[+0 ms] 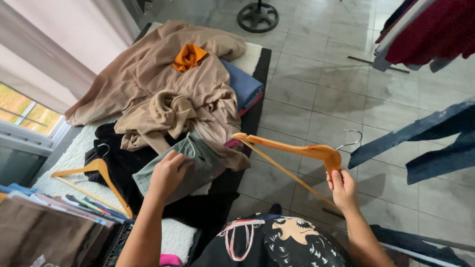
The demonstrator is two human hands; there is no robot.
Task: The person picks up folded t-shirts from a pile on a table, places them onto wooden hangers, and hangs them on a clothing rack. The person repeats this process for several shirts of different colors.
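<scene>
Meanwhile, her left hand (167, 174) has its grip clenched on the grey-green garment (195, 160) lying atop the clothes pile (163, 94), while the right hand (342, 189) pinches the wooden hanger (292, 151) aloft; a careless tug could drag neighbouring clothes onto the floor (321, 89).

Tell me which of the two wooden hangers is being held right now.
The hanger with the metal hook, gripped by the right hand over the tiled floor. The other hanger lies untouched on the black clothing.
</scene>
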